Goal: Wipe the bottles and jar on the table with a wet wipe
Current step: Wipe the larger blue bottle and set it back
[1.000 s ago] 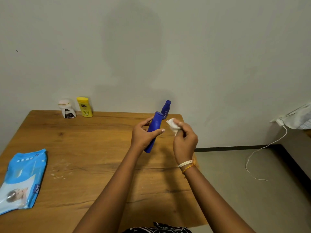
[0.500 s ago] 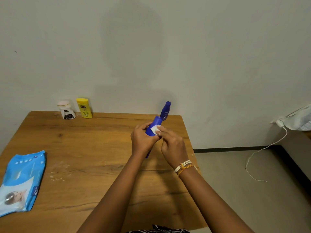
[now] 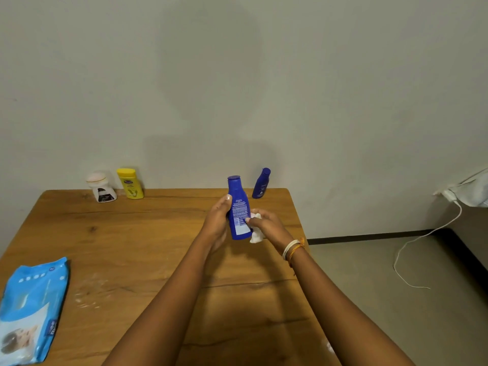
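Left hand (image 3: 216, 223) now grips the large blue bottle (image 3: 239, 208) upright, where a second ago it slanted. Right hand (image 3: 266, 227) pinches the wet wipe (image 3: 256, 235) against the bottle's lower side, so wiping looks underway. Beyond both hands, small blue bottle (image 3: 261, 183), yellow bottle (image 3: 130, 183) and jar (image 3: 101, 187) wait on the bench (image 3: 132, 247).
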`<state>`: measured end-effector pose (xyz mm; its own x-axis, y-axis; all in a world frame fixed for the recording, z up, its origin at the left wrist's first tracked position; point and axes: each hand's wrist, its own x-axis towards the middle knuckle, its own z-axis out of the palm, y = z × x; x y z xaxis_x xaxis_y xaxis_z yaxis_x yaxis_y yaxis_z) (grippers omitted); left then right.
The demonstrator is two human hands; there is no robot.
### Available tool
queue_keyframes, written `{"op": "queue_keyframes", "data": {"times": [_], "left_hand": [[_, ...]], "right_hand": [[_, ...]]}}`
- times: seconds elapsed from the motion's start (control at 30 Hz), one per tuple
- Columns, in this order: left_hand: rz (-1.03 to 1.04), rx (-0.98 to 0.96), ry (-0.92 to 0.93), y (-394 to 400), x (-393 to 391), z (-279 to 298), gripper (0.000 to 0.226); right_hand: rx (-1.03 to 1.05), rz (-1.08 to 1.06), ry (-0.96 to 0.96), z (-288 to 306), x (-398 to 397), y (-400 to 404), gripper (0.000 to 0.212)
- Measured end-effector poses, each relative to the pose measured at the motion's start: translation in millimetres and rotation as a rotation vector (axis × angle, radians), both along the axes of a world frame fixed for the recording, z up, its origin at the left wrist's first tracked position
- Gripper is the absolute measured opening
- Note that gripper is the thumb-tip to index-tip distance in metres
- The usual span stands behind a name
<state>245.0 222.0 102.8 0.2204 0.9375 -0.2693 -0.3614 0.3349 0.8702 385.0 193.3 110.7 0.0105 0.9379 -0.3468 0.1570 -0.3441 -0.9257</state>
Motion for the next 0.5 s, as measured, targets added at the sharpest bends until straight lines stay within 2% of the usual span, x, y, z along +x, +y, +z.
{"op": "queue_keyframes", "data": {"times": [0.07,0.13,0.23,0.37,0.43,0.5], "left_hand": [[-0.049,0.0,-0.036,16.5,-0.2,0.6,0.023],[-0.114,0.035,0.005,35.6,0.9,-1.1,0.022],[-0.203,0.129,0.244,66.4,6.0,-11.1,0.024],[-0.101,0.201,0.549,103.9,22.2,-41.5,0.038],[-0.058,0.207,0.646,119.3,32.1,-58.0,0.049],[-0.037,0.171,0.667,133.0,43.4,-73.0,0.065]], "right_hand": [[0.02,0.053,-0.022,-3.5,3.0,14.9,0.022],[0.049,0.053,-0.04,-8.4,6.9,31.4,0.03],[0.073,-0.044,-0.034,-19.6,13.8,62.0,0.031],[0.076,-0.133,-0.099,-48.1,23.0,107.9,0.035],[0.063,-0.162,-0.153,-66.1,25.5,126.3,0.037],[0.07,-0.2,-0.199,-85.4,25.3,139.4,0.034]]}}
